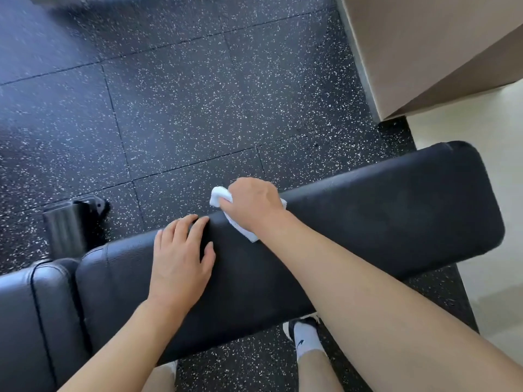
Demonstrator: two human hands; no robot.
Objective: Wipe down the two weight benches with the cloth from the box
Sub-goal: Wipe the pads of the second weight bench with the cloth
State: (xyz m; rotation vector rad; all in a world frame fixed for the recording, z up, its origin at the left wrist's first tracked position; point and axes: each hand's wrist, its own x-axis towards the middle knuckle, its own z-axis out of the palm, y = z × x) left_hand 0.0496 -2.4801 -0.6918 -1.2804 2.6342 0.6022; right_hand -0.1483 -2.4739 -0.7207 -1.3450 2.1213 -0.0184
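Wiping in progress | white cloth point(223, 198) is gripped in right hand point(254, 206), pressed on far edge of black weight bench pad point(382, 213) | left hand point(181, 258) is laid flat, fingers straight, just beside | pad's long axis runs left-right; unwiped length is judged to lie rightward of cloth, right hand nearer.

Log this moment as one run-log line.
stage: wiping bench | right hand: grips cloth at bench's far edge | left hand: flat on pad | floor: speckled
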